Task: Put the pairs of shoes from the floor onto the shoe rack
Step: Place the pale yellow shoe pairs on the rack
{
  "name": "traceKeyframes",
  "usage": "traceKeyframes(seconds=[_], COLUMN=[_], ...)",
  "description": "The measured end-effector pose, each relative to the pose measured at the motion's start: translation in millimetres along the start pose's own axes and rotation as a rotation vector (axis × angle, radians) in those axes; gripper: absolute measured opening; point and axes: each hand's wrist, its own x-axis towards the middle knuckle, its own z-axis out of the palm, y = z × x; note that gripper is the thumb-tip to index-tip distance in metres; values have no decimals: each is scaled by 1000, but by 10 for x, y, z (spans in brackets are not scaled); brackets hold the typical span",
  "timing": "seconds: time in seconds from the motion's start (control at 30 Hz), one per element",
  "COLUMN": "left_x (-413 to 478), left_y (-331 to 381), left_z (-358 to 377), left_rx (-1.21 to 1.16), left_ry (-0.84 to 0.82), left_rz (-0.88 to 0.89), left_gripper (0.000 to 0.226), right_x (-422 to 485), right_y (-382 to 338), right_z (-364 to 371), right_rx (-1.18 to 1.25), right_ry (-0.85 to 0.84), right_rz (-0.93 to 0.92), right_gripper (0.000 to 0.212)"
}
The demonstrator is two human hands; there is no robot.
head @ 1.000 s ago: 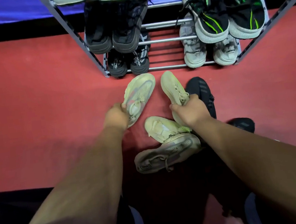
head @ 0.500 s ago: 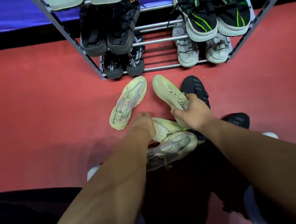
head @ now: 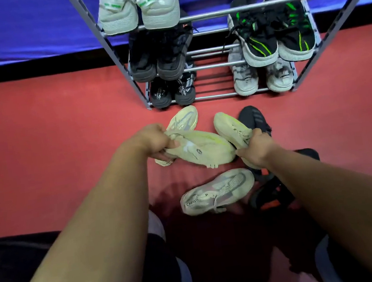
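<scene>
Several pale yellow-green sneakers lie on the red floor in front of the metal shoe rack point(head: 217, 95). My left hand point(head: 154, 142) grips one pale sneaker point(head: 202, 149) by its heel, lifted and turned sideways. My right hand point(head: 255, 147) holds a second pale sneaker point(head: 230, 129) at its collar. Another pale sneaker point(head: 184, 119) lies on its side behind my left hand, partly hidden. A fourth pale sneaker point(head: 217, 191) lies on its side nearer me. A black sneaker point(head: 254, 117) sits right of my right hand.
The rack holds black pairs point(head: 162, 58) on the left, a black-and-green pair point(head: 275, 39) and a grey pair point(head: 261, 76) on the right, and a pale pair point(head: 139, 9) higher up. The middle of each shelf is bare. Another black shoe point(head: 269, 191) lies under my right forearm.
My left hand took hold of the pale sneaker that lay in the pile and lifted it up and forward. My right hand keeps its grip on its sneaker. The view tilted up.
</scene>
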Motion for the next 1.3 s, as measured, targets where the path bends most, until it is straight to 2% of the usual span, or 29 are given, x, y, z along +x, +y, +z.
traceKeyframes(seconds=[0.2,0.4,0.5,0.63,0.77,1.03,1.2,1.3], left_x=[-177,-172,-170,-186,-185,-99,-22,-14], left_y=[-508,-874,-941,-927,-885,-815,-725,-671], left_z=[-35,255,363,586,882,1145,1234,1223], left_rx=[-313,-675,-870,-1054,-1061,-865,-911,-906], left_ry=[110,41,36,-54,-75,50,155,154], left_rz=[-119,-225,-263,-303,-360,-383,-371,-363], left_gripper=[28,34,33,31,30,31,37,29], right_x=[-109,-206,-268,-318,-345,-356,-417,-431], right_y=[-61,-157,-188,-209,-181,-199,-287,-364], right_z=[42,107,181,285,361,496,543,596], right_rx=[106,164,181,123,79,86,152,148], right_ry=[107,168,149,138,114,80,111,77], right_rz=[10,62,86,49,43,21,-122,-178], right_gripper=[77,72,72,77,77,70,68,70])
